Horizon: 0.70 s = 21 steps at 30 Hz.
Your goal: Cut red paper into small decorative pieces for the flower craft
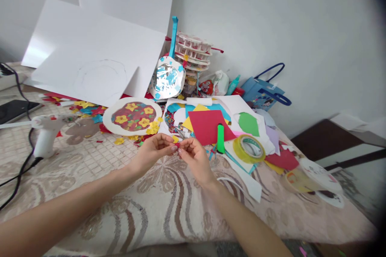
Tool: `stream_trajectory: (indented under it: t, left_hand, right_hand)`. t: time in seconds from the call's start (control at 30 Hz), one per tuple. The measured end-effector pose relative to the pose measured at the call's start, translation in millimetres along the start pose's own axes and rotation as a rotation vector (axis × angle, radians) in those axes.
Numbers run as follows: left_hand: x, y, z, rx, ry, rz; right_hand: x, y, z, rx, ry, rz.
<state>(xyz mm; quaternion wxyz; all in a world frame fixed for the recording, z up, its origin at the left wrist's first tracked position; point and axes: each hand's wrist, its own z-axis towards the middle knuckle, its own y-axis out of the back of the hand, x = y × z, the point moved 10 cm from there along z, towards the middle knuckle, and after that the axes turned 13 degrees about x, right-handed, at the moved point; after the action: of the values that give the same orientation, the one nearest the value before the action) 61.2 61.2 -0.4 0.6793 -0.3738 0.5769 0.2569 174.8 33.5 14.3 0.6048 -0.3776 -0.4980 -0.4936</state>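
My left hand and my right hand meet above the middle of the table, fingertips pinched together. Between them is a small red paper piece, mostly hidden by the fingers, with a small yellow piece just behind it. Both hands seem closed on the red piece. Just beyond my left hand lies a white-rimmed oval plate with yellow paper flowers on a red centre. Loose yellow flowers rest at its right edge. A red paper sheet lies beyond my right hand.
A white glue gun with black cable stands at left, near a phone. To the right are a green cutter, yellow tape and paper scraps. White boards, a tiered model and a blue bag stand behind.
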Motion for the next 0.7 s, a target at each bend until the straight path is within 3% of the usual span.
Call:
stream_trajectory:
  t: [0.7]
  left_hand:
    - [-3.4,-0.1,-0.5,0.012,-0.055,0.01]
  right_hand:
    - [-1.7,-2.1,-0.2,0.02,-0.031,0.0]
